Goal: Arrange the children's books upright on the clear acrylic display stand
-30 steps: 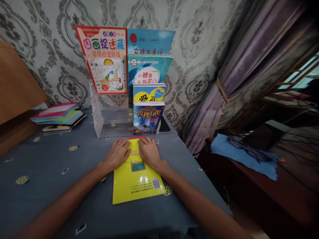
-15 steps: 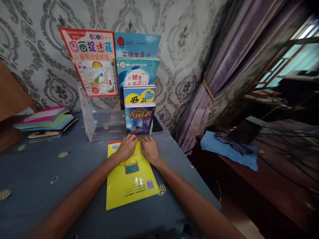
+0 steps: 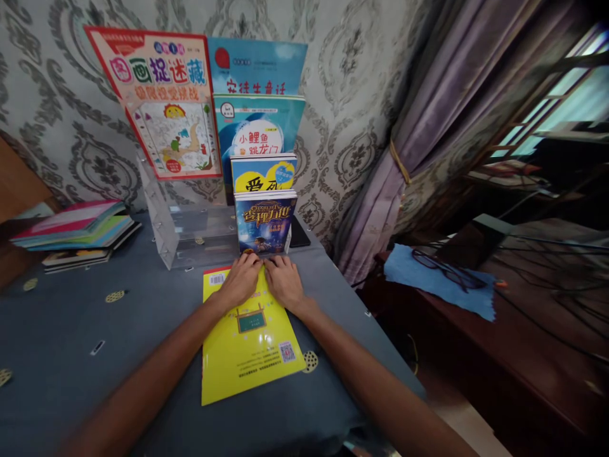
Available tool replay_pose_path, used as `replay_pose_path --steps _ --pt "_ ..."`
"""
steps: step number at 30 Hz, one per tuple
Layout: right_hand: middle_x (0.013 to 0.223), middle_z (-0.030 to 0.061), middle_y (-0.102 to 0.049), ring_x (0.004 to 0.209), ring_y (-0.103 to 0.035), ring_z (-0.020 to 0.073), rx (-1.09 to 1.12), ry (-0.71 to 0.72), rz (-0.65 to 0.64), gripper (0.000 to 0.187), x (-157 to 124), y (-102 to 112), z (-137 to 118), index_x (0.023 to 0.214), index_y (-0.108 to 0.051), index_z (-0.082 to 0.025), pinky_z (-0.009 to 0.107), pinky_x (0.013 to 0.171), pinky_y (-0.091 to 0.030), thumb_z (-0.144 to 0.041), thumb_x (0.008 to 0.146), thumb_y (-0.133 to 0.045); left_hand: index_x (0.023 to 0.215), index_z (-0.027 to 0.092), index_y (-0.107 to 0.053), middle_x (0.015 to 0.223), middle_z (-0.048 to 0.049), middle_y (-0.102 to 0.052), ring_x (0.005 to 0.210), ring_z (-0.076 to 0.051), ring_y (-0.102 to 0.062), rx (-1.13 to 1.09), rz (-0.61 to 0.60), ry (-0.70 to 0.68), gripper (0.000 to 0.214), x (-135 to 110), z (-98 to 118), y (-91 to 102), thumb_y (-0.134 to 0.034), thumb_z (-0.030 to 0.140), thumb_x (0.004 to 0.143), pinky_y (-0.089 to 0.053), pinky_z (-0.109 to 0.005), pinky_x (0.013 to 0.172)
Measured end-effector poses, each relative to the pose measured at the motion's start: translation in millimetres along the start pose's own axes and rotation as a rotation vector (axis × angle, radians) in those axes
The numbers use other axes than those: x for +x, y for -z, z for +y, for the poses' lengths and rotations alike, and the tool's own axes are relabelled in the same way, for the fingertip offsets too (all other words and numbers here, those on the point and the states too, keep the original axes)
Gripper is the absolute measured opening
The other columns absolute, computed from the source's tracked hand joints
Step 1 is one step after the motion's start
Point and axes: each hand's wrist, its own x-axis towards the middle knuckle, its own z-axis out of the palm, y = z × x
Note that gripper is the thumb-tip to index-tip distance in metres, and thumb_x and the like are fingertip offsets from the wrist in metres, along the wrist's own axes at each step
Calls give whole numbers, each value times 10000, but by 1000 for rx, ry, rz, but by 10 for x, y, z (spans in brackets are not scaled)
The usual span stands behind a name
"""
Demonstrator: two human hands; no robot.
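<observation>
A yellow book (image 3: 250, 346) lies flat on the blue tablecloth (image 3: 71, 336) in front of me. My left hand (image 3: 240, 281) and my right hand (image 3: 284, 281) rest side by side on its far end, fingers flat and pointing at the rack. Their fingertips reach the foot of a dark blue book (image 3: 264, 222) that stands upright in the front slot of a clear acrylic rack (image 3: 190, 235). Behind it stand a yellow-and-blue book (image 3: 263, 172), two taller blue books (image 3: 259, 124) and a red-bordered picture book (image 3: 164, 101).
A stack of flat books (image 3: 76, 228) lies at the left on the table. Patterned wallpaper is behind the rack. A purple curtain (image 3: 428, 127) hangs at the right. Beyond the table's right edge a dark wooden surface bears a blue cloth (image 3: 438, 282) and glasses.
My left hand has slid right along the yellow book's far end until it lies close beside my right hand. The view has shifted, so the rack appears further left.
</observation>
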Motion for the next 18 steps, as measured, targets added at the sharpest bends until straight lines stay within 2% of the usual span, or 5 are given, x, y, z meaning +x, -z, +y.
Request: replay_pose_path --steps 6,12,18 --pt "1267 133 -606 1165 -488 269 -16 4 4 380 8 -12 1 1296 -599 -188 384 920 -420 -262 1032 -335 1199 148 -606 1198 -129 -582 1137 -280 -487 17 -31 6 345 6 41 48 -400 100 926 -467 -435 939" --pt "1347 136 -592 1197 -489 278 3 8 18 406 -16 -46 7 1358 -564 -172 401 953 -418 -264 1025 -351 1191 146 -623 1170 -117 -626 1131 -266 -521 -3 23 21 322 -23 9 -19 -417 117 945 -470 -427 960" --pt "1480 123 -520 1321 -435 258 54 138 47 429 4 -125 64 1386 -547 -147 409 1051 -372 -170 1000 -361 1136 150 -659 1166 -111 -675 1115 -248 -567 9 100 -19 295 -71 -29 -81 -451 104 932 -458 -417 996"
